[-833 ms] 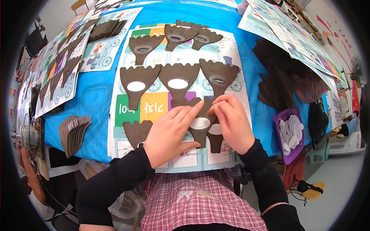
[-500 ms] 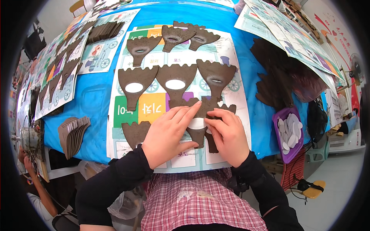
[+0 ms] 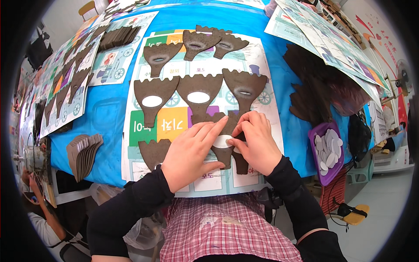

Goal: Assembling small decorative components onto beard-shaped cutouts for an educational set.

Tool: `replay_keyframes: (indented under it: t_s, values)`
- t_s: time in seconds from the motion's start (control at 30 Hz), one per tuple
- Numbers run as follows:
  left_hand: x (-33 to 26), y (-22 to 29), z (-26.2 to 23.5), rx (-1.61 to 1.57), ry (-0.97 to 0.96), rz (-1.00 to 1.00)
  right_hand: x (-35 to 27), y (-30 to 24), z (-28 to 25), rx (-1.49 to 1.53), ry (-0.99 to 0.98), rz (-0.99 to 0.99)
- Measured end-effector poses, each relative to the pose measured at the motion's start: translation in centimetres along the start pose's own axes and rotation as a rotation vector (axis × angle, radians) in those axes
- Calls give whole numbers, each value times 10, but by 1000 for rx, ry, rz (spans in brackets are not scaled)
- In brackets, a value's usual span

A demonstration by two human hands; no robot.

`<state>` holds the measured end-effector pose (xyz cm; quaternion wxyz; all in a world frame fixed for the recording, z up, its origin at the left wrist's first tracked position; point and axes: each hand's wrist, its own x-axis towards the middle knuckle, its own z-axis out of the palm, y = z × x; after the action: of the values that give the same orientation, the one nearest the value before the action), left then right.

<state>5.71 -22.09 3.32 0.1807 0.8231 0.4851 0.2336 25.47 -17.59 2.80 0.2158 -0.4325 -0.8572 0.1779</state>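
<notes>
Dark brown fan-shaped pieces with scalloped tops lie in rows on a printed sheet (image 3: 203,185). My left hand (image 3: 192,146) rests with fingers stretched out over the front middle brown piece (image 3: 223,158). On that piece lies a white oval disc (image 3: 221,141). My right hand (image 3: 258,144) has its fingers bent, with thumb and forefinger at the disc's right edge. A further brown piece (image 3: 241,163) is partly under my right hand. In the row beyond, two pieces carry flat white ovals (image 3: 152,101), while a third piece (image 3: 244,84) shows just a narrow slit.
A purple tray (image 3: 322,177) of white ovals sits at the right table edge. Fanned brown pieces (image 3: 85,157) stand at the left. Dark pieces in plastic (image 3: 310,83) lie at right, beneath overhanging printed sheets (image 3: 327,39). Another person's arm (image 3: 46,209) shows at lower left.
My right hand has shifted slightly, its fingers lifting and its thumb moving a little left over the white oval's edge. My left hand stays in place.
</notes>
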Motion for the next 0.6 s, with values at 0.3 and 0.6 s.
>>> replay_keyframes:
  t_s: [0.3,0.6]
  values:
    - [0,-1,0,-3,3,10,-16,-10,6,92,68,41]
    - [-1,0,0,15,7,2,-31,-16,10,-7,222,26]
